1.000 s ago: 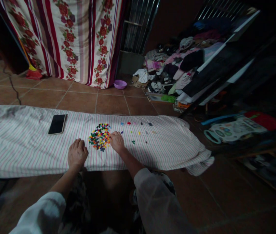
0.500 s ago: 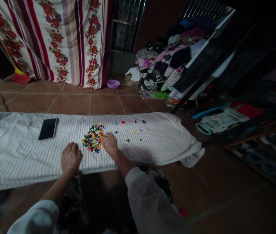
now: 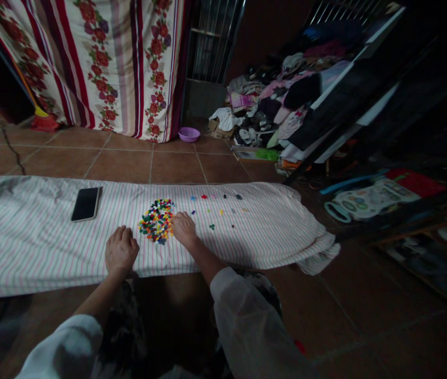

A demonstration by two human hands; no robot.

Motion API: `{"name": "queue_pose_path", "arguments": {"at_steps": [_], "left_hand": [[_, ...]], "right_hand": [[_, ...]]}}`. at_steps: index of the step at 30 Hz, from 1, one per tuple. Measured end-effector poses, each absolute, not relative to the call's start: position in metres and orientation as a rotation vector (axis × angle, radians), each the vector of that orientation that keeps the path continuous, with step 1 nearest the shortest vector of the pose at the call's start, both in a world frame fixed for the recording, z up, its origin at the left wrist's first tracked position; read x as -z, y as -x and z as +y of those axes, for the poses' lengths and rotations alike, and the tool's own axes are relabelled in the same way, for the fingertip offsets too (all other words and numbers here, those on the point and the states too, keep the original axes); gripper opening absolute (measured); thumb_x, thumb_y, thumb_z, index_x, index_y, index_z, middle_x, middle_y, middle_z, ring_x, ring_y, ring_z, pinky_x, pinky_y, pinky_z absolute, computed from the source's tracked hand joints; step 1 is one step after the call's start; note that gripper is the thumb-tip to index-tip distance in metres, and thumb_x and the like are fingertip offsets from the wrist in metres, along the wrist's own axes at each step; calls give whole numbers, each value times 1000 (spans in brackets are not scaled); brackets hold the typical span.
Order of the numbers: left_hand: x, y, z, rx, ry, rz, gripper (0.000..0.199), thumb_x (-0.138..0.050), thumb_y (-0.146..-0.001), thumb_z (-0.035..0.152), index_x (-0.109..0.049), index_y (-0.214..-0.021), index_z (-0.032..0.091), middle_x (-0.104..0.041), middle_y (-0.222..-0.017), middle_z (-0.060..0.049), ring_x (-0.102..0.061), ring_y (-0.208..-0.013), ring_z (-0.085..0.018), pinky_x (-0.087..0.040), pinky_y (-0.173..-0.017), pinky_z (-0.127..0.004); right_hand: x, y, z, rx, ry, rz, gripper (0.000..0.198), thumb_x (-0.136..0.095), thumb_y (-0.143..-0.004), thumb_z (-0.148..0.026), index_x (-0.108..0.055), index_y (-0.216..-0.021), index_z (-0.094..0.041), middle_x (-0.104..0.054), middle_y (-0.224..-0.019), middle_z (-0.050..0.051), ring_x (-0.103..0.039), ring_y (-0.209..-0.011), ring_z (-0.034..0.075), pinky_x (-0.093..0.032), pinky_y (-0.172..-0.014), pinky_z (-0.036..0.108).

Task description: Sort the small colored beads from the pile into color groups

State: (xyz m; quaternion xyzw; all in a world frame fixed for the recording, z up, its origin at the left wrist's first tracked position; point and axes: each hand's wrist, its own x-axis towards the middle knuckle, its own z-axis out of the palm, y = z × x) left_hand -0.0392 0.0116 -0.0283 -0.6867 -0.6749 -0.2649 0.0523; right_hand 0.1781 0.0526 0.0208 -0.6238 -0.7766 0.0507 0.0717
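Observation:
A pile of small multicoloured pieces (image 3: 155, 220) lies on the striped cloth (image 3: 49, 252); they are too small to name exactly. My right hand (image 3: 184, 229) is at the pile's right edge with its fingers bent together and pointing down. Whatever is between those fingertips is hidden. Left of the pile, my left hand (image 3: 121, 249) rests on the cloth, back up and fingers curled in, apart from the pieces. Beyond my right hand sit small single-colour clusters in loose rows, among them red pieces (image 3: 204, 196), yellow pieces (image 3: 221, 212) and dark green pieces (image 3: 212, 227).
A phone (image 3: 86, 204) lies on the cloth at the left. Past the covered surface are a tiled floor, a purple basin (image 3: 189, 135), a flowered curtain (image 3: 124, 68) and a heap of clothes (image 3: 274, 100). Dark shelving (image 3: 416, 231) stands at the right.
The whole view has shifted slightly, so the scene sits a little further right. Both hands stay in nearly the same places beside the pile.

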Motion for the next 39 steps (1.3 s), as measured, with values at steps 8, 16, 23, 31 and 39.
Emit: {"name": "queue_pose_path", "arguments": {"at_steps": [8, 16, 23, 31, 39], "left_hand": [[26, 38, 11, 789, 2068, -2078, 35, -43, -85, 19, -62, -112, 10, -61, -125, -19, -52, -123, -30, -41, -102, -45], [25, 37, 10, 791, 2071, -2096, 35, -43, -84, 20, -62, -112, 10, -61, -126, -18, -52, -123, -30, -40, -102, -44], [26, 37, 10, 867, 2070, -2081, 35, -45, -82, 19, -62, -112, 13, -60, -125, -17, -51, -123, -29, -40, -102, -45], [26, 39, 10, 800, 2078, -2025, 34, -44, -84, 20, -61, -112, 12, -61, -123, -19, -54, -120, -30, -42, -99, -45], [27, 38, 10, 758, 2044, -1999, 32, -42, -86, 21, -62, -109, 11, -63, -122, -18, -55, -119, -30, -43, -98, -44]], "right_hand": [[-14, -182, 53, -167, 1862, -2236, 22, -49, -94, -26, -69, -100, -20, -67, -103, 7, -53, -102, 19, -39, -91, 29], [-9, -188, 61, -240, 1890, -2111, 14, -52, -92, -27, -65, -95, -22, -69, -99, 3, -57, -98, 17, -40, -87, 27], [-12, -198, 57, -224, 1869, -2063, 15, -52, -91, -24, -66, -95, -21, -71, -99, 3, -60, -96, 17, -41, -87, 26], [-24, -258, 54, -120, 2009, -1867, 19, -50, -91, -23, -68, -99, -20, -71, -97, 5, -60, -95, 17, -41, -84, 26], [-30, -338, 56, -61, 2356, -1672, 22, -49, -92, -25, -68, -101, -20, -71, -102, 7, -62, -96, 18, -41, -78, 26]]}}
